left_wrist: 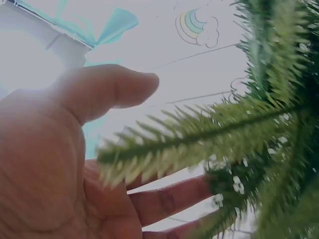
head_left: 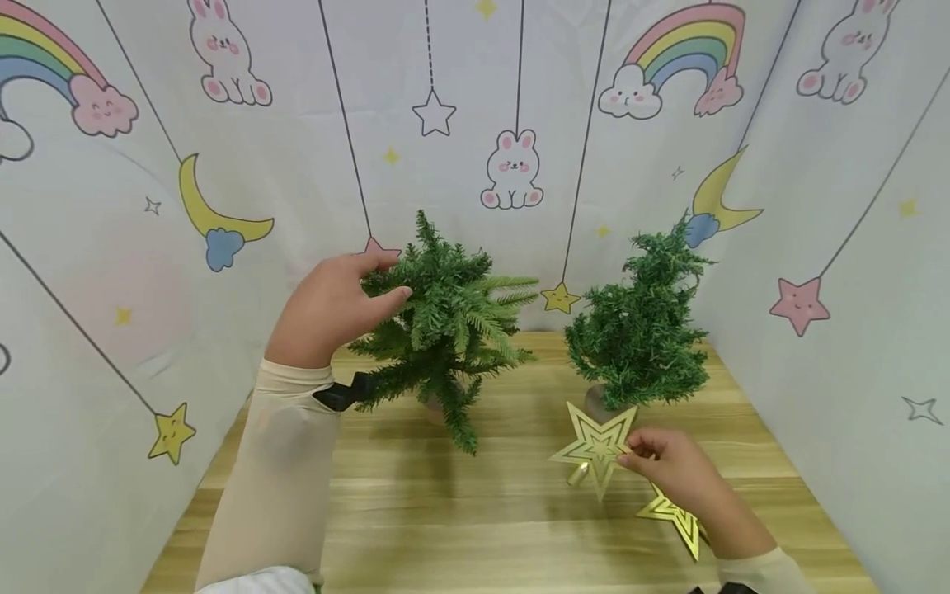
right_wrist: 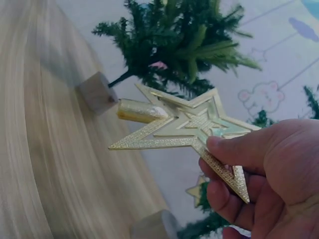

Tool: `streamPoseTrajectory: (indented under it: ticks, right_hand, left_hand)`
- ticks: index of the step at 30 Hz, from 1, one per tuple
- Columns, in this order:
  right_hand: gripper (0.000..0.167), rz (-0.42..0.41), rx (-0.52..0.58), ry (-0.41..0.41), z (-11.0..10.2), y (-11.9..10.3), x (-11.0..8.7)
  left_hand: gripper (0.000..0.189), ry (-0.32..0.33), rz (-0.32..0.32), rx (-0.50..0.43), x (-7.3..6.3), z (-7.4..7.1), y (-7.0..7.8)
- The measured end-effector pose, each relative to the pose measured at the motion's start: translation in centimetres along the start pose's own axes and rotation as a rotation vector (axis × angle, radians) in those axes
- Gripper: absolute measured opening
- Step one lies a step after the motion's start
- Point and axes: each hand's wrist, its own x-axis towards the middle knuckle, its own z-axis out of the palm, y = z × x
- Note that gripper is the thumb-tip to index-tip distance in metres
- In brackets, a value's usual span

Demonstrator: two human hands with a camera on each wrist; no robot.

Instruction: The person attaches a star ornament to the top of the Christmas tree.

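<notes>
A right hand (head_left: 677, 472) is pinching a gold star topper (head_left: 599, 448) at near right, before the right tree (head_left: 646, 330), a second gold star (head_left: 679, 516) is lying nearer on the table (head_left: 475, 536), a left hand (head_left: 330, 307) is hovering at the left tree (head_left: 445, 318), thumb and fingers apart

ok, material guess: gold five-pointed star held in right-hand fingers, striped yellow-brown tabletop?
Gold five-pointed star: likely plastic, maybe metal, metallic finish; glittery, textured bands catch light.
Striped yellow-brown tabletop: wood or wood-look laminate, slight sheen; grain streaks show, real or printed unclear.
</notes>
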Motion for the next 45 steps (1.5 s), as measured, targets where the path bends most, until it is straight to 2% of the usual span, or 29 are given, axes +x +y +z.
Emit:
streamPoseTrajectory:
  ticks: [7,11,17,22,26,30,36,41,45]
  right_hand:
    - [0.01,-0.022,0.016,0.04,0.7,0.1,0.0]
    - [0.011,-0.028,0.022,0.053,0.8,0.1,0.0]
    - [0.01,-0.058,0.02,0.089,-1.2,-1.2,0.0]
    - [0.008,-0.185,0.026,0.141,-4.4,-4.2,0.6]
    - [0.008,-0.25,-0.025,0.232,-7.4,-7.1,1.4]
    - [0.011,-0.276,-0.04,0.309,-10.2,-10.0,2.8]
    - [0.023,-0.272,-0.007,0.371,-13.4,-13.9,6.5]
    - [0.03,-0.28,-0.005,0.422,-15.0,-17.1,9.0]
    - [0.031,-0.308,0.0,0.404,-15.4,-19.7,10.8]
  left_hand:
    - [0.059,-0.098,-0.014,0.064,2.7,0.6,0.7]
    - [0.059,-0.144,-0.039,0.086,2.9,0.8,0.3]
    - [0.062,-0.142,-0.028,0.065,2.8,0.7,0.0]
    - [0.064,-0.141,-0.019,0.078,2.9,0.7,-0.1]
    - [0.066,-0.142,-0.022,0.103,2.9,0.9,-0.2]
    - [0.068,-0.142,-0.018,0.118,3.0,1.2,-0.3]
    - [0.069,-0.139,-0.013,0.118,2.9,1.5,-0.5]
    - [0.069,-0.143,-0.008,0.11,2.9,1.8,-0.6]
    - [0.07,-0.144,0.011,0.111,2.9,2.1,-0.4]
